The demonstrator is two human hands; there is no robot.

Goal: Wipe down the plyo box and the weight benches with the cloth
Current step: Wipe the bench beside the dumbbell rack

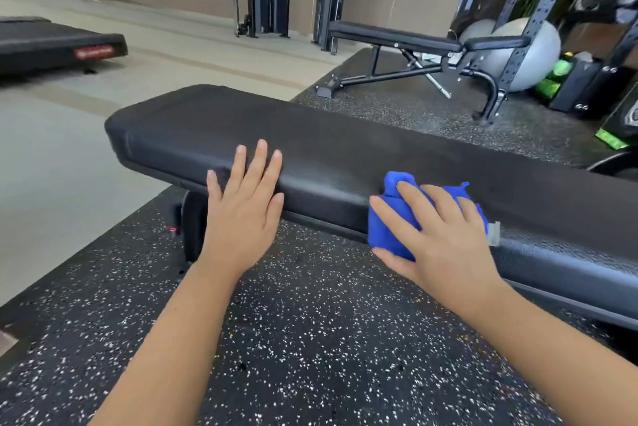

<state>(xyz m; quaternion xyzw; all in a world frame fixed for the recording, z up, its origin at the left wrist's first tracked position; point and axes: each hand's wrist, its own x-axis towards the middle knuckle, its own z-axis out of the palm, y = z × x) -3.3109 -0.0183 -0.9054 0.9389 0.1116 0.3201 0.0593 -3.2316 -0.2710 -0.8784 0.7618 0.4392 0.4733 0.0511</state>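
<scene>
A long black padded flat bench [338, 142] runs across the view from middle left to lower right. My left hand [243, 204] lies flat with straight fingers on the bench's near edge toward its left end. My right hand [438, 236] presses a bunched blue cloth [386, 229] against the near side of the pad, fingers spread over it, thumb under the cloth's lower edge. A second black bench [397, 37], adjustable with a metal frame, stands behind at the upper right. No plyo box is visible.
Speckled black rubber flooring [310, 339] lies under me. A treadmill end [58, 46] sits at upper left on pale floor. A rack upright [528, 22], grey exercise balls [528, 53] and green items [556, 77] crowd the upper right.
</scene>
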